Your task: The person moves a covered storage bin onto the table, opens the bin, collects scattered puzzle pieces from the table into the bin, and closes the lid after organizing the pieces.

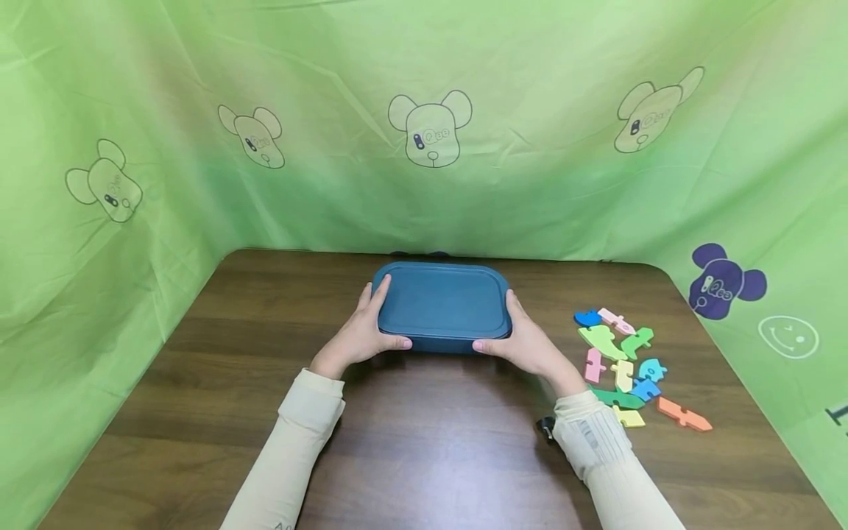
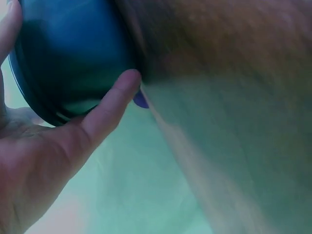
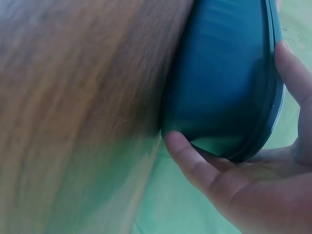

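A dark blue rectangular box with rounded corners and a lid (image 1: pixel 444 298) is at the back middle of the table. My left hand (image 1: pixel 361 331) grips its left end, thumb along the front wall and fingers at the side and lid rim. At the opposite end my right hand (image 1: pixel 530 342) holds it the same way, its thumb on the front wall. In the left wrist view, a fingertip (image 2: pixel 127 78) reaches the box's lower edge beside the tabletop. The right wrist view likewise has a fingertip (image 3: pixel 174 139) low on the box wall (image 3: pixel 219 83).
Several colourful puzzle pieces lie loosely grouped on the table's right side, among them an orange one (image 1: pixel 684 414) and a dark green one (image 1: pixel 616 398). The brown wooden table (image 1: pixel 218 383) backs onto a green curtain (image 1: pixel 318 199) with printed bear heads.
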A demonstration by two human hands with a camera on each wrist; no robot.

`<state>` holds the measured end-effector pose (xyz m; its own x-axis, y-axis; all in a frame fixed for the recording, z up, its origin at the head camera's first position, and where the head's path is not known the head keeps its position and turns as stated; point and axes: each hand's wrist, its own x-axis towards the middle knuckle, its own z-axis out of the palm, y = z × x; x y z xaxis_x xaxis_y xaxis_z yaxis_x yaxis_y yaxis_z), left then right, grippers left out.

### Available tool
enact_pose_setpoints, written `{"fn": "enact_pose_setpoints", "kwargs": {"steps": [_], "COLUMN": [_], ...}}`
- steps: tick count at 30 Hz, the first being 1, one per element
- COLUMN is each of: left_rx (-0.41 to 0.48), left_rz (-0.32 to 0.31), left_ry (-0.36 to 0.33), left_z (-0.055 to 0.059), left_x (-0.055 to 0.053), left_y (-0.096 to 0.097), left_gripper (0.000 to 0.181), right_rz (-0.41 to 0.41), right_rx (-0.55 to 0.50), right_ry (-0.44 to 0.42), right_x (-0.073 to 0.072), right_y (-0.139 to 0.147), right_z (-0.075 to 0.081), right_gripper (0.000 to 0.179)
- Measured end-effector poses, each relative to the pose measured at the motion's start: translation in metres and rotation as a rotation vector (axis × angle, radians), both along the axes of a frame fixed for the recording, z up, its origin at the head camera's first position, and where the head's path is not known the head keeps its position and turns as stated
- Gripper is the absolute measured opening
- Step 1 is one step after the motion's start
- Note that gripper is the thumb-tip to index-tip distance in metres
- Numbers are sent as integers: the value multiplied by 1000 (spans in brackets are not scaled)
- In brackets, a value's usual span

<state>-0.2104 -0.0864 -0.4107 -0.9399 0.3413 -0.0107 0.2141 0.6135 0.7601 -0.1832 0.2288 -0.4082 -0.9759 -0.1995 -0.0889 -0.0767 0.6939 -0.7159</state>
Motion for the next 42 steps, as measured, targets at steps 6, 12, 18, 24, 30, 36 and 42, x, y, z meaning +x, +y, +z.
{"fn": "enact_pose_setpoints", "kwargs": {"steps": [6,12,18,24,30,36,42], "left_rx": [19,41,87,121,133,130,112], "left_rz": [2,4,13,48,65,80,104], "left_ry": [10,55,88,165,192,194,205], "left_z": [3,8,15,25,30,34,39], "left_x": [-1,-2,-2,-4,-4,-2,-1], "left_y": [-5,-11,-20,-31,-47,-66,-85], "left_gripper": [124,121,121,125,128,128,123], "right_rz": [-1,-19,-36,-56,-80,-64,-55], "right_rx": [6,8,0,24,53,40,-11], "right_ry": [43,102,165,268,306,318,298], "right_x": [-1,0,2,2,3,1,-3], "right_y": [-3,-8,-17,-29,-45,-65,-82], "right_z": [4,12,20,31,38,41,42], "right_gripper": [127,127,128,126,126,125,126]}}
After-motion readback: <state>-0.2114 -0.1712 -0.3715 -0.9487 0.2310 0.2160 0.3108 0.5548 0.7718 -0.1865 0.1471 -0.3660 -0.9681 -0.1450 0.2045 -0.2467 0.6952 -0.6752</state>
